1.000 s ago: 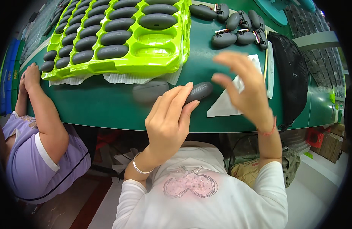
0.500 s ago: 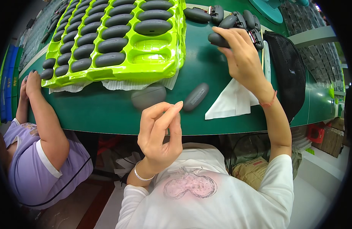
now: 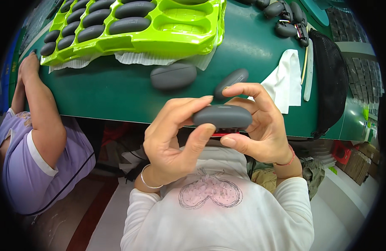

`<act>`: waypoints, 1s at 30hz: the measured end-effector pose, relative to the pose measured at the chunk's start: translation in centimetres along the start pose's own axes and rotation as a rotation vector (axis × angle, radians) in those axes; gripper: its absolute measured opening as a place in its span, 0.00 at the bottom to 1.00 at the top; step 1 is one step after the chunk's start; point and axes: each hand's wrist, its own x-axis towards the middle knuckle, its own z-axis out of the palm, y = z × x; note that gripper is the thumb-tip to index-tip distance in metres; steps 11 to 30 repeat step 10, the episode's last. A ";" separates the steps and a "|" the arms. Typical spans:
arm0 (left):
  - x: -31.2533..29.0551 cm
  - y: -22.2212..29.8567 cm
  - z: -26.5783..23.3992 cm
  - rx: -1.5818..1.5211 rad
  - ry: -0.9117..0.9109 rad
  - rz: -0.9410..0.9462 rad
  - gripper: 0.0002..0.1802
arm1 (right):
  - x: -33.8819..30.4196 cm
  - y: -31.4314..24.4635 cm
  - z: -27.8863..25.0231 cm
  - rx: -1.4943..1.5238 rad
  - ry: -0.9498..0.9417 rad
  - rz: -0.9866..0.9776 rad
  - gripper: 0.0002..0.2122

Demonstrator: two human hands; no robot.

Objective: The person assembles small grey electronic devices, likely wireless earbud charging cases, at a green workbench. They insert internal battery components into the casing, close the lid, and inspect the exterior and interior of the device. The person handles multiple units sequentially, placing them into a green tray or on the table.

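Held up between both hands, in front of my chest, is a dark grey oval earbud case point(image 3: 224, 116). A red part shows beneath it, too hidden to make out fully. My left hand point(image 3: 172, 140) grips its left end between thumb and fingers. The right end sits in the pinch of my right hand point(image 3: 264, 127), fingers curled over and thumb below. Just beyond on the table lie a closed grey case point(image 3: 173, 76) with a seam across it and a slimmer grey oval piece point(image 3: 232, 81), partly hidden behind my right fingers.
A bright green moulded tray point(image 3: 172, 42) holds rows of grey cases, with vacant pockets at its right. Several cases with exposed inner parts point(image 3: 286, 28) cluster at the back right. Nearby are a white cloth point(image 3: 287, 79), thin sticks point(image 3: 304, 67) and a black mesh pouch point(image 3: 332, 83). A co-worker's arm point(image 3: 46, 108) is left.
My right hand has brought the case from the back-right cluster toward my chest. My left hand, pinched before without it, now grips the case too. The view has shifted nearer to me.
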 end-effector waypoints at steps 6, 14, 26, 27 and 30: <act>-1.1 0.3 -0.7 -0.066 0.115 -0.054 0.16 | -0.4 1.5 1.5 0.060 0.055 -0.070 0.28; -1.5 0.1 -1.0 0.011 0.102 0.003 0.16 | -0.3 1.8 1.9 -0.066 0.081 -0.101 0.27; -1.5 0.1 -1.0 0.011 0.102 0.003 0.16 | -0.3 1.8 1.9 -0.066 0.081 -0.101 0.27; -1.5 0.1 -1.0 0.011 0.102 0.003 0.16 | -0.3 1.8 1.9 -0.066 0.081 -0.101 0.27; -1.5 0.1 -1.0 0.011 0.102 0.003 0.16 | -0.3 1.8 1.9 -0.066 0.081 -0.101 0.27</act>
